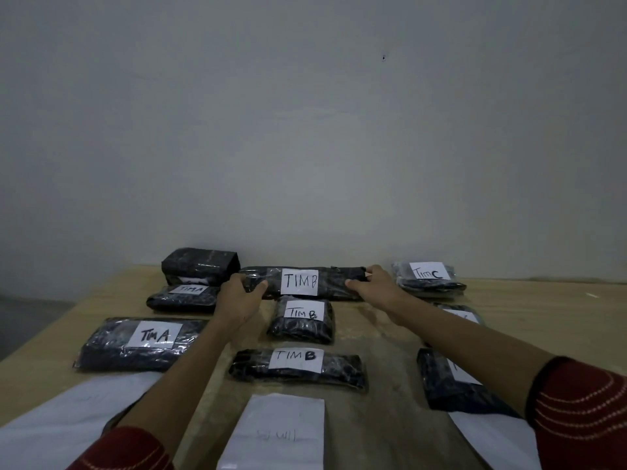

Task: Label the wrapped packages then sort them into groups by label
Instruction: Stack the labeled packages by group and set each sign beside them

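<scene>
At the far edge of the wooden table (509, 300), close to the white wall (305, 130): both arms stretched out. Left hand (242, 293) curled over the left end of the long TIM B package (300, 282), right hand (371, 283) curled over its right end; fingers of both closed onto the wrap. Whether it is lifted or resting on the table, cannot tell.

Long axis runs left to right, parallel to the wall, label up and facing the person. Gripping by the two ends probably keeps the long, soft bundle level and the label readable.

Layout reads as columns by label. Middle column: a small TIM B package (302, 320) just nearer than the held one, then a second long TIM B package (298, 368) nearer again, also lying crosswise. Left side: a large TIM A package (135, 344), a farther TIM A package (185, 297), and a dark package (200, 264) behind it, label not visible. Right side: a TIM C package (429, 278); two more packages there are partly hidden by the right arm.

Blank sheets of white paper (278, 432) lie along the near edge. Judging by this, sorting is well advanced.
</scene>
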